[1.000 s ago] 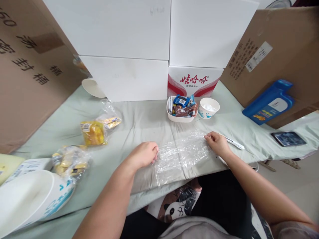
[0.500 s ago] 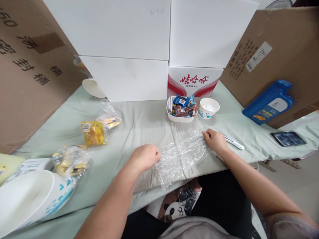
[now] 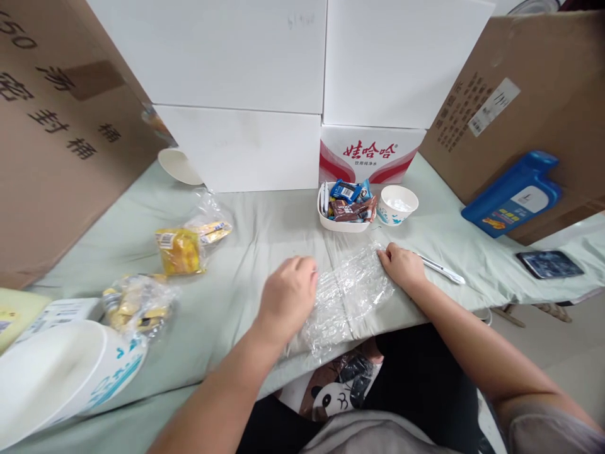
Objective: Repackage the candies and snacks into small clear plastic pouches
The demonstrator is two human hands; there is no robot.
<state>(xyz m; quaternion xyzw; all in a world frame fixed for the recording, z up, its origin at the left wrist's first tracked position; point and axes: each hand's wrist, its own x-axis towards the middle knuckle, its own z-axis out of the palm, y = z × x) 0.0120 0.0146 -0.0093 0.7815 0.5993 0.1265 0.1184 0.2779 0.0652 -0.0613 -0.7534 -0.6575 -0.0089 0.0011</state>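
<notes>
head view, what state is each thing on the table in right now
clear crinkled plastic bag: flat, empty, pinched at both ends
left hand: closed on bag
right hand: closed on bag
white snack tray: full
small paper cup: upright
black phone: screen up

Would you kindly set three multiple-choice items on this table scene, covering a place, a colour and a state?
1. Where does the pen lie?
A. right of the right hand
B. inside the snack tray
C. on the phone

2. What colour is the table cloth?
A. red
B. pale green
C. black

3. How is the clear plastic bag?
A. hanging up
B. flat under both hands
C. rolled into the cup

Answers: A, the pen lies just beyond that hand; B, the cloth is light green; B, the left hand and right hand press its ends.
</notes>
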